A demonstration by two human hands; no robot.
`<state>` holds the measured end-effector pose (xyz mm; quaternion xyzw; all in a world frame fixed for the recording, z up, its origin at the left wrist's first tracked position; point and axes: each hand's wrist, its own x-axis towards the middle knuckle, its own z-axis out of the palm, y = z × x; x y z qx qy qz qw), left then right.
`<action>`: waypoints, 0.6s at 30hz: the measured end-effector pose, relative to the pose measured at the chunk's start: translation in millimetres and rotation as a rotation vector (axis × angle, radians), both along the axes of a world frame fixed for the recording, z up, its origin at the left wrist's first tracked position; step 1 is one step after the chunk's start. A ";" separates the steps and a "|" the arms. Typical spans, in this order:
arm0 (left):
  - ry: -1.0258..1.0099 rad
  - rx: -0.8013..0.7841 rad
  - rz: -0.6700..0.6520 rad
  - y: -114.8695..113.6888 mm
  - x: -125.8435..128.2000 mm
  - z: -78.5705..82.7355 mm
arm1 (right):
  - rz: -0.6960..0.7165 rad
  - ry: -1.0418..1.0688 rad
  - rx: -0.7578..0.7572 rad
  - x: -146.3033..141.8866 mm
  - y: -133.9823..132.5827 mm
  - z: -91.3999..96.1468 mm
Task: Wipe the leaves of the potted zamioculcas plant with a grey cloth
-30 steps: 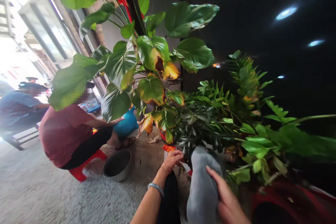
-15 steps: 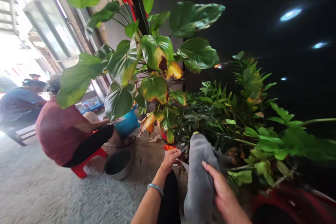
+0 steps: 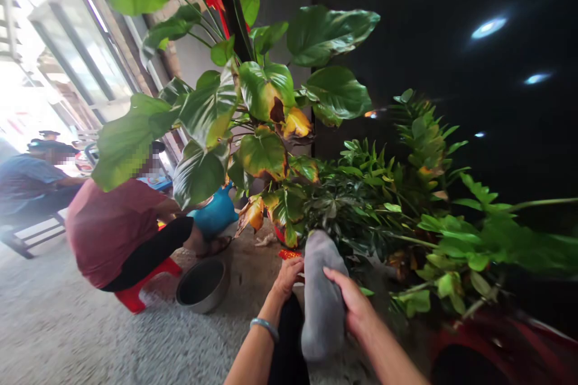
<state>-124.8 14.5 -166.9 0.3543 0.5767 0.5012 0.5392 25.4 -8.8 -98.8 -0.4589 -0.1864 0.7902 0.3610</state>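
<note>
A long, soft-looking grey plush piece [image 3: 323, 307] with a rounded top is held upright in front of me. My right hand [image 3: 352, 298] is closed on its right side, with the thumb laid across the front. My left hand [image 3: 288, 277], below a grey-green bangle [image 3: 265, 328] on the wrist, is beside its left edge with the fingers bent. Those fingertips are partly hidden by the plush piece, so what they pinch does not show. Just beyond the left hand lies a glittery red thing [image 3: 289, 254].
Large-leaved potted greenery [image 3: 264, 153] rises ahead, and denser plants [image 3: 383, 192] spread to the right. A grey basin [image 3: 203, 286] stands on the floor at left. Near it a person in a reddish shirt [image 3: 115, 225] sits on a red stool [image 3: 133, 298]; another person [image 3: 34, 177] sits behind.
The grey plush piece has shifted left and now stands closer to my left hand, with its lower end in view. A white strip by the left hand no longer shows. The person in reddish has leaned forward.
</note>
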 end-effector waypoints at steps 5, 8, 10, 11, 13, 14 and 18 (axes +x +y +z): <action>-0.027 -0.021 -0.016 2.2 2.0 0.1 | -0.058 -0.044 -0.090 38.2 -49.1 1.0; -0.030 -0.011 -0.006 2.0 5.4 2.7 | -0.251 0.009 0.077 48.8 -34.4 39.2; -0.027 -0.007 0.002 1.2 8.1 5.7 | -0.423 0.051 0.172 49.4 -11.5 57.7; -0.023 -0.006 0.010 0.7 9.2 7.3 | -0.477 0.077 0.177 48.1 -1.0 61.4; -0.019 0.003 0.037 -1.1 9.9 9.8 | -0.483 0.119 0.075 44.0 9.8 56.3; -0.020 0.012 0.057 -2.5 9.4 10.5 | -0.436 0.129 -0.005 42.5 8.3 48.3; -0.048 0.069 0.216 -10.7 3.6 11.9 | -0.183 0.012 -0.148 56.6 -38.4 -1.9</action>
